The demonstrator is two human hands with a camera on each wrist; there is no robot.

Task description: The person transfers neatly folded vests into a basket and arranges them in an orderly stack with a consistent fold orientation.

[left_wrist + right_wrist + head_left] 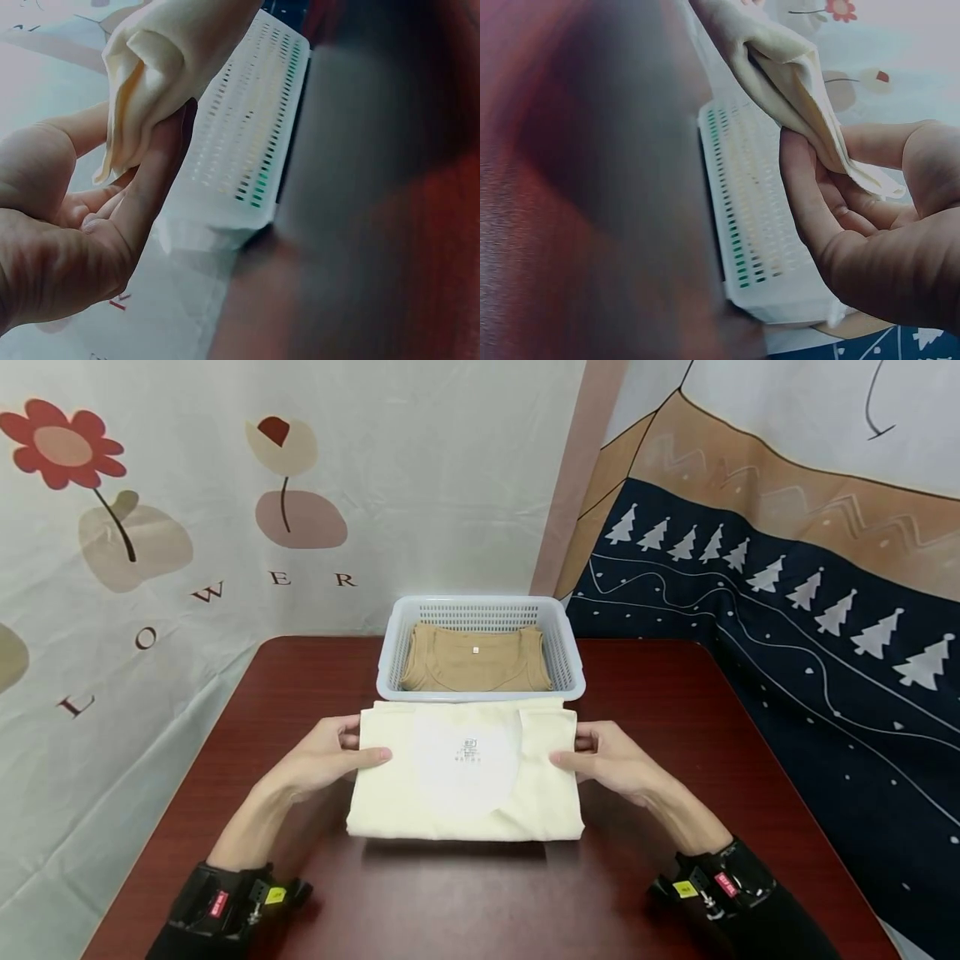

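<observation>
A folded pale yellow garment (442, 802), probably a shirt with a printed neck label, is held up level between both hands. My left hand (322, 756) pinches its left edge, thumb on top and fingers beneath. On the opposite edge my right hand (611, 760) pinches it the same way. Both wrist views show the folded layers of cloth (161, 60) between thumb and fingers. A shadow lies on the table under the garment's near edge. Just beyond it stands a white plastic basket (573, 672), with a folded tan garment (487, 664) inside.
The dark red table (450, 910) reaches back to a pale curtain with printed flowers (450, 485). At the right hangs a dark blue cloth with white trees (750, 585). The basket's perforated side (742, 202) shows below the right hand's cloth.
</observation>
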